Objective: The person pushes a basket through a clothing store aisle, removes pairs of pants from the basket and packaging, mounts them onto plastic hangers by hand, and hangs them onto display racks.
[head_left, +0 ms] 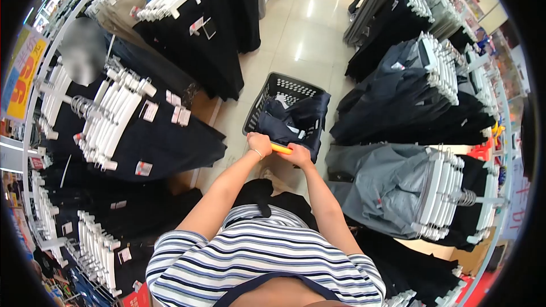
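Note:
Both my hands are closed round the yellow-orange handle of a dark grey basket in front of me. My left hand grips the handle's left end, with a thin bracelet at the wrist. Around the right end is my right hand. The perforated plastic basket stands in the aisle and carries folded dark navy clothes with white tags. Some dark cloth hangs over its right side. My fingers' undersides are hidden from above.
Racks of black trousers on white hangers line the left side. Along the right hang dark trousers and grey ones, close to the basket. A pale tiled floor runs ahead between them. A yellow price sign is at far left.

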`<state>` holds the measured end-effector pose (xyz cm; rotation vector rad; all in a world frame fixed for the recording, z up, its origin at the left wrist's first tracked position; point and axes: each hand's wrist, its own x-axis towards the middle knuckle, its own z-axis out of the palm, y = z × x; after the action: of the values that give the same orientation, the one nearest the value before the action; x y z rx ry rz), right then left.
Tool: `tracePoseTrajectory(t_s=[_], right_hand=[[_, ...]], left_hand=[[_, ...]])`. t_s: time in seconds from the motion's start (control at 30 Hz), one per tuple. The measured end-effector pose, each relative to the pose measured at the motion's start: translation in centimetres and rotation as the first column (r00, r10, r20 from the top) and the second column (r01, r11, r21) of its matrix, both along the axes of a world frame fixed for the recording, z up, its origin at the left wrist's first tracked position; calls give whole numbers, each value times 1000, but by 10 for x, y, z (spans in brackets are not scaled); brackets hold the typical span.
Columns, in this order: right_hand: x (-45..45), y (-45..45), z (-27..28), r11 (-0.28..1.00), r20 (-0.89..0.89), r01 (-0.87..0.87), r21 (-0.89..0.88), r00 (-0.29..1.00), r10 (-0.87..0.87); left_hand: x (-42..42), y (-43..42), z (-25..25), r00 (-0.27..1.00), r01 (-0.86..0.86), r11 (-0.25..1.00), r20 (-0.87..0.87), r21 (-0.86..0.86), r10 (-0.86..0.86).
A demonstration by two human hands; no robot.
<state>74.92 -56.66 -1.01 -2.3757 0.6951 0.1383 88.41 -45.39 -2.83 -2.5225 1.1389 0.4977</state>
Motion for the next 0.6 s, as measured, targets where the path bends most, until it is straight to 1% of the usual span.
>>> tracePoseTrajectory(t_s=[0.03, 0.13, 0.27, 0.3, 0.4, 0.5, 0.6], right_hand=[[9, -12, -2, 999, -43, -5, 32, 999, 7], [36, -35, -10, 994, -109, 108, -1, 988, -107], [72, -71, -7, 988, -152, 127, -85, 978, -139], [81, -81, -3, 989, -172, 137, -63, 974, -146], [107, -115, -3, 991, -181, 136, -13, 974, -136], [132, -149, -2, 990, -159, 141, -25, 977, -144], [155, -186, -4, 988, -116, 152, -18, 981, -153]], left_hand=[[10, -13, -1, 1000, 2, 1000, -4, 28, -2], [40, -45, -4, 995, 80, 996, -56, 32, -78], [77, -85, -1, 990, 135, 991, -47, -5, -135], [86, -96, -1, 990, 137, 991, -38, -9, -137], [110, -129, 3, 989, 143, 990, -23, -10, -143], [136, -166, 12, 988, 153, 988, 1, -16, -153], [161, -203, 10, 990, 140, 990, 13, -28, -140]])
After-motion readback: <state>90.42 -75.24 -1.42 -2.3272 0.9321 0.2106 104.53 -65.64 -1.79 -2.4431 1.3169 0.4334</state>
